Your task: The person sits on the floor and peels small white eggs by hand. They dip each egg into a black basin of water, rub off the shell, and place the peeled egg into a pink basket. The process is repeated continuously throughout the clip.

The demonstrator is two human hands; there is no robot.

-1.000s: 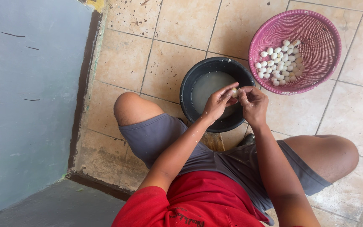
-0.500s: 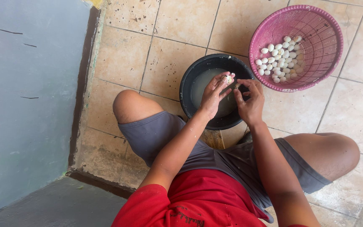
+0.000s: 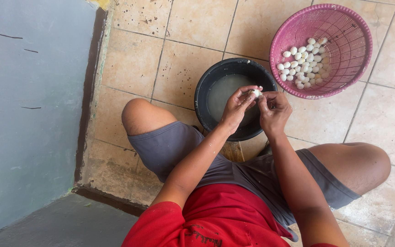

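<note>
Both hands [image 3: 257,107] pinching small white egg [image 3: 256,93]

Your shirt [image 3: 216,222]: red, short-sleeved, dark print near the hem.
Your shorts [image 3: 234,169]: grey, reaching to both knees.
Your arms and legs: bare, no sleeves.

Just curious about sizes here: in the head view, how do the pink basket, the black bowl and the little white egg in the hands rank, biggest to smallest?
1. pink basket, looks slightly wider
2. black bowl, close behind it
3. white egg, by far the smallest
</note>
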